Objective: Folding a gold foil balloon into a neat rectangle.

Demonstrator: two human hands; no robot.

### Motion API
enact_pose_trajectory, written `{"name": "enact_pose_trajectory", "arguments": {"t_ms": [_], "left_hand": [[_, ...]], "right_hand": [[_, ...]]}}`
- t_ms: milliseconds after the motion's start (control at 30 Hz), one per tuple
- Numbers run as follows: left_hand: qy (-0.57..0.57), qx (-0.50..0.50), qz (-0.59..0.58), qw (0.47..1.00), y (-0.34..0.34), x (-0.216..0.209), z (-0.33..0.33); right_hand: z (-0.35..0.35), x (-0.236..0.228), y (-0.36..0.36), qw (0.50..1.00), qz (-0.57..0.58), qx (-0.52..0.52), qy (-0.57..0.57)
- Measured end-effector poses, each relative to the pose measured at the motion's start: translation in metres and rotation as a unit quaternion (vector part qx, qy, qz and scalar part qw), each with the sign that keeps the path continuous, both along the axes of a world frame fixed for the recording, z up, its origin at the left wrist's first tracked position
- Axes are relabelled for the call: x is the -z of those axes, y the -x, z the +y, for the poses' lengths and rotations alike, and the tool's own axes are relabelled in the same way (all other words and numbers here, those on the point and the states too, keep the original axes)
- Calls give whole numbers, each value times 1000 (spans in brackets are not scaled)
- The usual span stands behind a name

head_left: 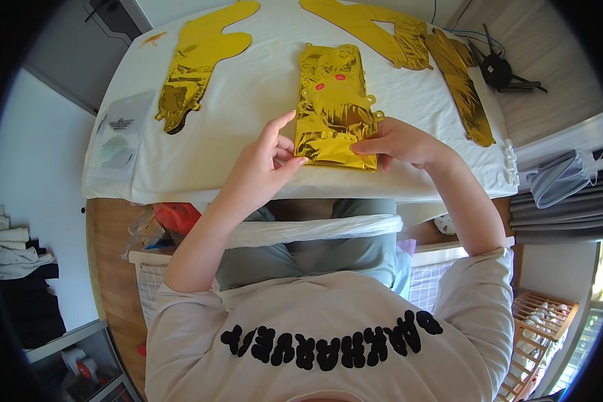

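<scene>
Gold foil balloon [335, 104], folded flat to a rough rectangle, lies on white tablecloth [228, 114] nr front edge, approx. ctr of view. Two small red ovals on upper half; ring tabs along R edge.

L hand [264, 157]: forearm up & inward from lower L, wrist low, palm facing R. Index extended up along balloon's L edge, thumb tip at lower L corner; other fingers curled btwn. Thumb–index gap wide; can't tell whether thumb pinches foil or only rests on it.

R hand [402, 144]: elbow out to R, forearm angled up & L, back of hand up. Thumb lies flat on top of lower R part, fingers at/under R edge. Grip narrow, balloon's R margin held btwn thumb & fingers.

Rel. to grip: balloon sits btwn both hands, most of its length beyond them, away from body; short lower edge nearest person.

Surroundings: flat gold piece, upper L [204, 57]; another w/ triangular gap, upper R [368, 30]; narrow crumpled gold strip [459, 87] far R. Clear plastic packet [118, 137] at L side of table.
</scene>
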State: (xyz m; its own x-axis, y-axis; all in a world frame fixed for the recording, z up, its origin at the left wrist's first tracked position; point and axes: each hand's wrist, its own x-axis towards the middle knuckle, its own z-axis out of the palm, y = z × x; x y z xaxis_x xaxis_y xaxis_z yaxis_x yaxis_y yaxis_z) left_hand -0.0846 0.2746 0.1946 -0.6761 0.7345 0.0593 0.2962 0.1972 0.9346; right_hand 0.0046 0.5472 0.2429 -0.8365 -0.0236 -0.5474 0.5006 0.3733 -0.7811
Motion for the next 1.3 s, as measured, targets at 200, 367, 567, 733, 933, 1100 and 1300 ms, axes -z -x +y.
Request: {"name": "enact_pose_trajectory", "arguments": {"t_ms": [200, 367, 567, 733, 933, 1100, 1300], "left_hand": [[4, -4, 15, 1000, -1, 0, 0], [-6, 2, 25, 1000, -3, 5, -3], [-15, 0, 243, 970, -10, 9, -18], [6, 33, 468, 883, -10, 26, -27], [-57, 23, 498, 865, -11, 40, -29], [-68, 31, 526, 847, -9, 41, -27], [-24, 42, 495, 867, -16, 35, -27]], "right_hand": [[-6, 4, -8, 999, 37, 12, -20], [-13, 9, -15, 997, 45, 13, -64], [-35, 27, -62, 907, 344, -17, -244], [-40, 43, -79, 812, 477, -114, -318], [-47, 70, -87, 700, 592, -95, -388], [-44, 81, -87, 690, 604, -87, -388], [-40, 85, -86, 692, 617, -65, -369]]}}
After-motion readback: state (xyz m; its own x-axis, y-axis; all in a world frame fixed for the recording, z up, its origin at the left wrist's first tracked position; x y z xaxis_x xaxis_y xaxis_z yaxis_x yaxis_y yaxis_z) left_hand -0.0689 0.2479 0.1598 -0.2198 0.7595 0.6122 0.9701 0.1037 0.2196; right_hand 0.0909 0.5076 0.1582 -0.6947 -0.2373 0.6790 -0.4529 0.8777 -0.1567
